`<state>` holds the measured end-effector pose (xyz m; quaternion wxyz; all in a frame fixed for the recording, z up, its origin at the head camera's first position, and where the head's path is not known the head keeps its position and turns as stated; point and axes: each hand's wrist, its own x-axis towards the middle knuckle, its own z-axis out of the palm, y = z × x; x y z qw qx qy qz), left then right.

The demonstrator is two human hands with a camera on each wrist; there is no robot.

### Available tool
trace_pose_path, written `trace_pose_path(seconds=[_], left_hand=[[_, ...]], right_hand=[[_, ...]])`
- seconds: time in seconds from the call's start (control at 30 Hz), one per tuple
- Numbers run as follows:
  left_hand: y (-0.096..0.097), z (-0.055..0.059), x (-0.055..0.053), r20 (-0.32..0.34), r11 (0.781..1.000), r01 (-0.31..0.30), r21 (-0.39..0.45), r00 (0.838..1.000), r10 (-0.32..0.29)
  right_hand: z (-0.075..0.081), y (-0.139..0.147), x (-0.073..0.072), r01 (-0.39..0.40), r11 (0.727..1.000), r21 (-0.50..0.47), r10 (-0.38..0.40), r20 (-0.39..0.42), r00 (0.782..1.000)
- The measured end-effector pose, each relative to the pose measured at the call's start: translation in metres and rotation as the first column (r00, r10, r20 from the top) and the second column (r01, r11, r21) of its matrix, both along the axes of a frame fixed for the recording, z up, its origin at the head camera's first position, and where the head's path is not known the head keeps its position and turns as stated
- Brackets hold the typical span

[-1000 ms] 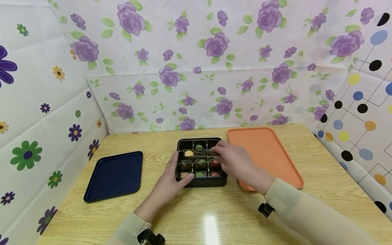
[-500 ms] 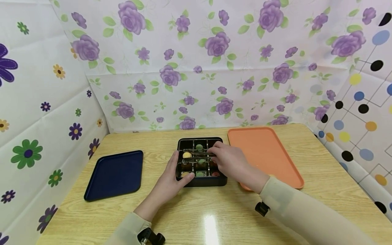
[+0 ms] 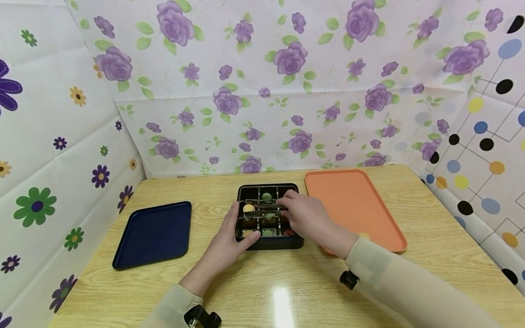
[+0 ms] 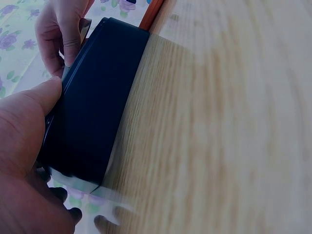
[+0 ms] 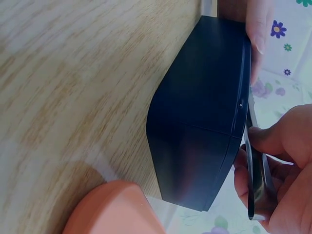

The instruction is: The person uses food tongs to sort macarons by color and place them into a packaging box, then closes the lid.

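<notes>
A black divided box [image 3: 270, 243] sits mid-table, with green, yellow and red macarons in its compartments. My right hand [image 3: 305, 212] holds metal tongs [image 5: 258, 183] over the box from the right. The tongs' tips are around a yellow macaron [image 3: 248, 208] in the left column, second row from the back; whether they press on it is too small to tell. My left hand [image 3: 225, 234] grips the box's left side, its thumb on the front rim [image 4: 61, 95] and its fingers along the side. My right hand hides part of the right column.
A dark blue tray [image 3: 153, 234] lies to the left. On the right, close to the box, is an orange tray [image 3: 352, 196]; a small pale yellow thing [image 3: 364, 236] on it is partly hidden by my right sleeve. Flowered cloth walls [image 3: 262, 136] stand behind the table.
My right hand and the tongs have shifted slightly left. The yellow macaron has moved left and a little toward me within the box. My left hand has stayed in place.
</notes>
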<state>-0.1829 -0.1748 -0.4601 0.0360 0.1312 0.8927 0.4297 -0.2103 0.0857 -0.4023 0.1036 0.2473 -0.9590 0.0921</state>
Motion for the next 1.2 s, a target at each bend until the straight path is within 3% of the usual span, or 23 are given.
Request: trace_pose_path(seconds=[0.73, 1.2], left_hand=[[0.002, 0.000, 0.000, 0.008, 1.000, -0.005, 0.003, 1.000, 0.005], [0.001, -0.001, 0.001, 0.001, 1.000, -0.009, -0.009, 1.000, 0.009]], right_hand=[[-0.003, 0.012, 0.008, -0.006, 0.997, -0.073, 0.003, -0.046, 0.999], [-0.001, 0.045, 0.021, -0.001, 0.992, -0.127, -0.011, -0.097, 0.995]])
